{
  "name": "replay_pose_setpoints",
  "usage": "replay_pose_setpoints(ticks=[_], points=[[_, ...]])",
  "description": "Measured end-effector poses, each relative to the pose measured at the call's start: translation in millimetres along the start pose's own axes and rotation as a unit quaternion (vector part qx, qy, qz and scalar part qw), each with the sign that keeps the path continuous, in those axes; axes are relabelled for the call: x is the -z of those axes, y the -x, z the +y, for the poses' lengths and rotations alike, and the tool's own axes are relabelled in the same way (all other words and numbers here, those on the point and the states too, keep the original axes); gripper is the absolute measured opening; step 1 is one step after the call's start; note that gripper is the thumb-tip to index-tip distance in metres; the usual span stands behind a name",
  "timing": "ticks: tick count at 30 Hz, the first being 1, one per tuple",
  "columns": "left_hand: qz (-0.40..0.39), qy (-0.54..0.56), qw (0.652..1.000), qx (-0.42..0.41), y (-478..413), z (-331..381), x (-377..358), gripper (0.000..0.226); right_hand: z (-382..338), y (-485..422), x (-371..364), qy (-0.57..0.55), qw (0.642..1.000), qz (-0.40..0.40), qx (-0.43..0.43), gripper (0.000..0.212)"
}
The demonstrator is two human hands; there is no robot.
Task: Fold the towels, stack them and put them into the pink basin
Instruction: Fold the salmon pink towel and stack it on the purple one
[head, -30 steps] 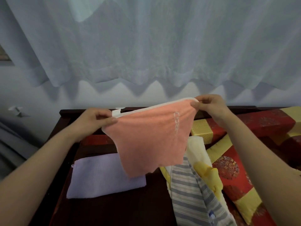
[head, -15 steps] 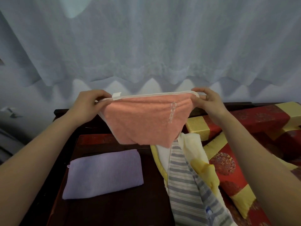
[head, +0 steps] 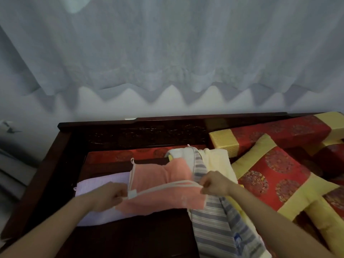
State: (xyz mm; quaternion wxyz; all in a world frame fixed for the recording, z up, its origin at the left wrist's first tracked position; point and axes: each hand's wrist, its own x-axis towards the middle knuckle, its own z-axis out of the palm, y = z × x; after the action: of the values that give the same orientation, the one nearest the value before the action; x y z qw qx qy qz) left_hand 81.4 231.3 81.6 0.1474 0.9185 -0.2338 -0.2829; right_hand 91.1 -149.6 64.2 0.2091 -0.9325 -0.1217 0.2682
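I judge the pink towel (head: 167,175) light and limp: it lies half-folded over the purple towel (head: 96,187) mid-way along the wooden top (head: 130,237), left hand (head: 111,196) and right hand (head: 216,185) pinching its white-trimmed edge, the best hold.

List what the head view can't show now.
Pink basin: nowhere in frame.
Lavender towel: right part hidden under the pink towel and left hand.
Striped towel: near end cut off by the bottom edge; its blue tag too blurred to read.
Right hand: fingertips buried in the pink towel.
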Motion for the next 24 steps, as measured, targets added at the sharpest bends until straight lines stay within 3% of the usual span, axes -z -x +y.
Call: replay_pose_setpoints(ticks=[3,6,8,10,13,17,20,21,24], points=[[0.067,0.102,0.992,0.024,-4,-3,-25,0.034,-3,1,-28,-0.147,0.982,0.114,0.030,0.032],[0.095,0.199,0.974,0.054,-6,18,-40,0.031,-19,14,-39,-0.306,0.943,0.104,0.077,0.032],[0.029,0.213,0.973,0.089,-4,34,-44,0.036,-29,27,-40,-0.354,0.930,0.019,0.102,0.015],[-0.069,0.198,0.973,0.094,0,40,-46,0.031,-31,34,-42,-0.358,0.924,-0.069,0.114,0.011],[-0.141,0.165,0.972,0.089,11,40,-58,0.029,-29,32,-53,-0.321,0.938,-0.077,0.106,0.014],[-0.023,0.227,0.971,0.075,7,46,-89,0.018,-35,18,-85,-0.298,0.951,0.043,0.073,0.030],[0.052,0.299,0.949,0.089,-9,69,-99,0.034,-46,6,-115,-0.303,0.946,0.090,0.064,0.006],[0.057,0.309,0.945,0.085,-15,76,-100,0.040,-50,3,-122,-0.311,0.943,0.100,0.062,0.008],[0.077,0.321,0.943,0.048,-27,82,-101,0.011,-58,2,-123,-0.384,0.920,0.067,0.049,0.020]])
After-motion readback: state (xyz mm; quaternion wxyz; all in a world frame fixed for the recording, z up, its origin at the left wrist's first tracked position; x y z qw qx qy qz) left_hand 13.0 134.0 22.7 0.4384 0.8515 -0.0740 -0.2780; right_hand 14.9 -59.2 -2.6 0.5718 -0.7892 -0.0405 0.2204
